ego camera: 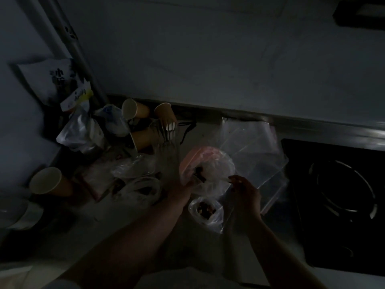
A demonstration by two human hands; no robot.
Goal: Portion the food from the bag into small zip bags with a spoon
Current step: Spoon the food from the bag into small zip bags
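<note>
The scene is very dark. A clear plastic bag with dark food pieces lies over a pink container at the middle of the counter. My left hand reaches to the bag's near left edge; its fingers are hard to make out. My right hand pinches the bag's right edge with curled fingers. A small bag holding dark food sits just below, between my forearms. Larger clear zip bags lie flat to the right. White plastic spoons stick out of a wrapper further back.
Paper cups lie at the back; another cup stands at the left. Crumpled plastic bags and packets clutter the left side. A black gas hob fills the right. A wall runs behind the counter.
</note>
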